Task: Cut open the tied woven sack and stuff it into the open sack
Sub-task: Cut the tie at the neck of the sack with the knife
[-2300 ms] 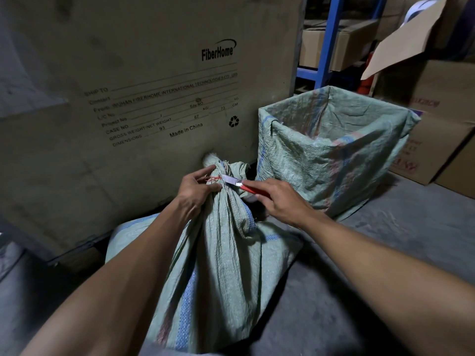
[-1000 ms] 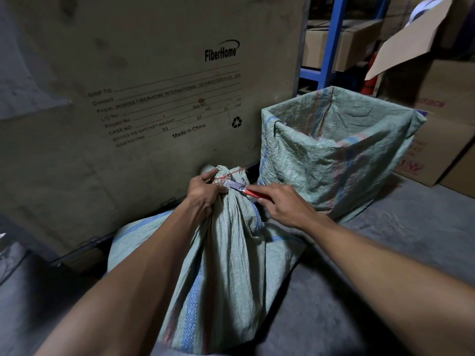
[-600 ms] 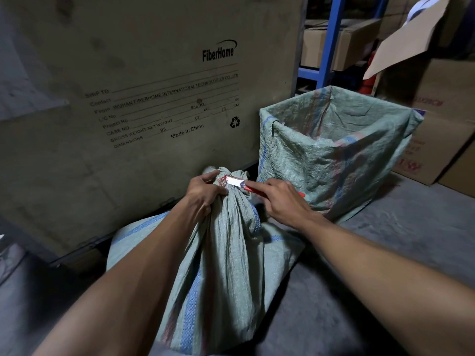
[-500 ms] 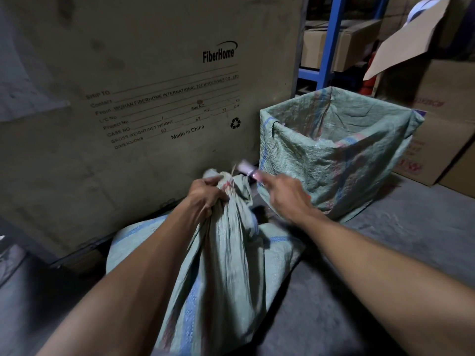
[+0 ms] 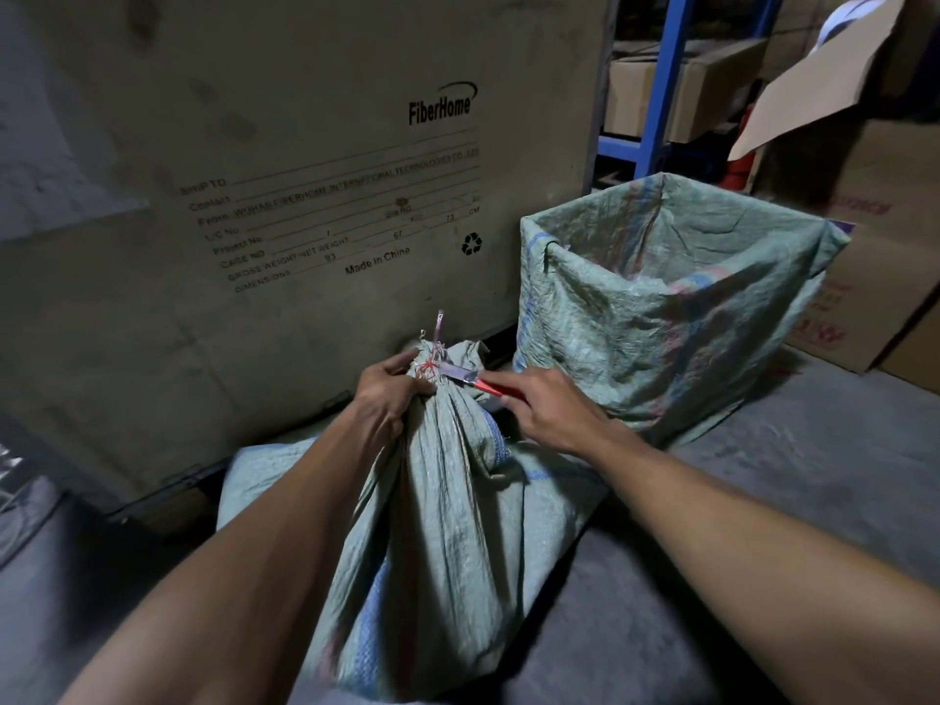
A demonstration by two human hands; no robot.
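A green woven sack (image 5: pixel 447 541) with blue stripes stands on the floor, its neck bunched and bound with frayed red string (image 5: pixel 430 367). My left hand (image 5: pixel 389 399) grips the neck just below the tie. My right hand (image 5: pixel 547 412) holds a red-handled utility knife (image 5: pixel 470 380), whose blade lies against the string from the right. A loose pink strand sticks up above the knot. The open green sack (image 5: pixel 666 318) stands upright to the right, its mouth wide.
A large FiberHome cardboard crate (image 5: pixel 305 170) rises right behind the tied sack. Blue shelving (image 5: pixel 661 94) with cartons stands at the back. Cardboard boxes (image 5: pixel 880 277) sit to the right of the open sack. The floor (image 5: pixel 763 501) is grey.
Half a second ago my right hand flicked the knife up and away from the knot. The blade is back against the string, and a loose strand now stands up.
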